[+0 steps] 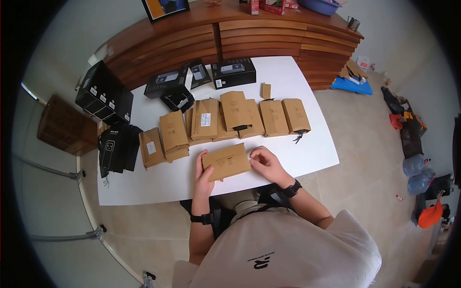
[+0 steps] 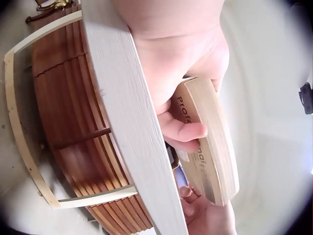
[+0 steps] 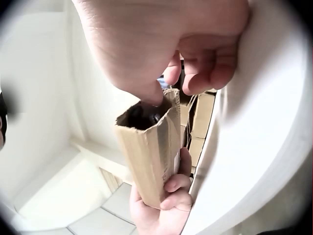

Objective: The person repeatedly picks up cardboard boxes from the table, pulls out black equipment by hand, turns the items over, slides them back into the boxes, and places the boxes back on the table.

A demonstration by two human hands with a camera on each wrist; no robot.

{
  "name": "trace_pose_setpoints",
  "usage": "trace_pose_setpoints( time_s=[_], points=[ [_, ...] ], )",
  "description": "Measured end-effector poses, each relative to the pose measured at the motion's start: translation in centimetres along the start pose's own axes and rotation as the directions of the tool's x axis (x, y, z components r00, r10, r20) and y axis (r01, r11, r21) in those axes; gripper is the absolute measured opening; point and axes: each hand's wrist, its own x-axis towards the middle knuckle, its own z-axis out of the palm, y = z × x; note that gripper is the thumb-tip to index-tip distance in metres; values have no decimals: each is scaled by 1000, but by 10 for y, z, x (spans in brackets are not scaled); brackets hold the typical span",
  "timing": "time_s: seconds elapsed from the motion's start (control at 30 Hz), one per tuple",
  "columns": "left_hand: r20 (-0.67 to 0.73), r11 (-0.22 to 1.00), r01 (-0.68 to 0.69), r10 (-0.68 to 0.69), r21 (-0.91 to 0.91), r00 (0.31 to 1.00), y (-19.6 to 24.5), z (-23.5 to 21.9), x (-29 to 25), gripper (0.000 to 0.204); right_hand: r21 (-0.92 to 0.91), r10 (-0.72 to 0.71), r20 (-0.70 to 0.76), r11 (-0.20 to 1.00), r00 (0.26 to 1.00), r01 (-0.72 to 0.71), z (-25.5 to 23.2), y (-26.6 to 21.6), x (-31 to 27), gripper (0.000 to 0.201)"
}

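My left hand [image 1: 203, 181] grips a brown cardboard box [image 1: 226, 162] above the front of the white table [image 1: 307, 165], thumb on the printed face and fingers around the far side. At the box's right end is my right hand [image 1: 270, 167]. In the right wrist view that end of the cardboard box [image 3: 152, 161] is open, with a ragged rim and something dark and shiny [image 3: 142, 115] inside. The right thumb [image 3: 149, 93] lies right at this opening, while the other fingers are loosely bent beside it, with nothing visible between them.
Several similar brown boxes [image 1: 205, 120] stand in a row behind the held one, some with black cords sticking out. Black printed boxes [image 1: 234, 73] are at the back and left, near black packaging [image 1: 116, 150]. A small cardboard piece [image 1: 266, 90] lies behind the row.
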Motion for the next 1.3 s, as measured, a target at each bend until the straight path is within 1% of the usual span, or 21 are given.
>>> trace_pose_setpoints(
  time_s=[0.07,0.1,0.13,0.17,0.23,0.3,0.37,0.47,0.6,0.67,0.7,0.77,0.87,0.9,0.97,1.0,1.07,1.13,1.17,1.2,1.3],
  points=[
    [-41,1000,-7,8,22,999,-3,-3,-1,61,-127,-237,82,961,968,246,0,-8,-3,38],
    [0,997,26,-26,66,1000,-4,-4,0,62,-120,-239,86,961,967,248,-1,-10,-2,38],
    [42,992,56,-61,110,997,-3,-4,1,64,-130,-244,156,956,957,265,-2,-12,0,41],
    [42,992,53,-58,115,997,-2,-5,2,64,-139,-247,225,949,943,282,-4,-14,1,44],
    [91,978,70,-89,196,992,1,-2,3,64,-147,-238,245,949,940,278,-5,-18,1,46],
    [100,979,81,-101,188,990,-1,-5,4,65,-155,-224,265,950,938,271,-5,-21,0,48],
    [108,979,95,-116,180,987,-3,-9,4,67,-168,-59,238,980,969,102,-3,-23,-3,48],
    [118,979,101,-123,180,985,-3,-9,5,66,-205,-30,236,975,971,80,-4,-20,-2,48],
    [113,976,112,-135,189,984,-2,-5,4,67,-186,-23,245,980,969,70,-4,-18,-1,43],
    [118,974,104,-129,199,985,-3,-5,4,68,-188,-165,212,960,963,206,-1,-15,1,36],
    [128,968,95,-128,231,983,-4,-6,4,68,-186,-165,210,961,964,205,-2,-16,1,36],
    [137,960,89,-129,266,982,-4,-7,5,67,-165,-187,213,961,959,224,-2,-18,2,29],
    [120,969,73,-104,237,987,-5,-5,6,64,-117,-170,164,975,972,190,-6,-5,3,24],
    [100,979,64,-85,195,991,-4,-3,5,62,-111,-165,162,977,973,185,-7,-4,4,24],
    [65,992,56,-63,113,996,-5,-4,2,57,-104,-180,82,977,980,188,-7,2,4,20],
    [67,996,37,-43,85,997,-9,-8,5,55,-23,-139,38,990,990,140,-5,4,3,19],
    [81,993,11,-20,118,997,-8,-8,4,54,-35,-131,-9,991,991,130,-4,1,3,18],
    [69,994,12,-20,108,997,-8,-8,5,53,-76,-112,-28,991,993,110,-6,0,1,17],
    [46,995,22,-26,95,999,-8,-8,5,53,-28,-163,-35,986,986,162,-9,9,6,16],
    [33,995,19,-22,101,999,-8,-8,5,52,43,-122,-45,991,991,124,-9,8,5,14],
    [23,996,-14,12,89,1000,-3,-2,6,51,101,-61,-91,992,994,70,-8,-12,3,15]
  ],
)
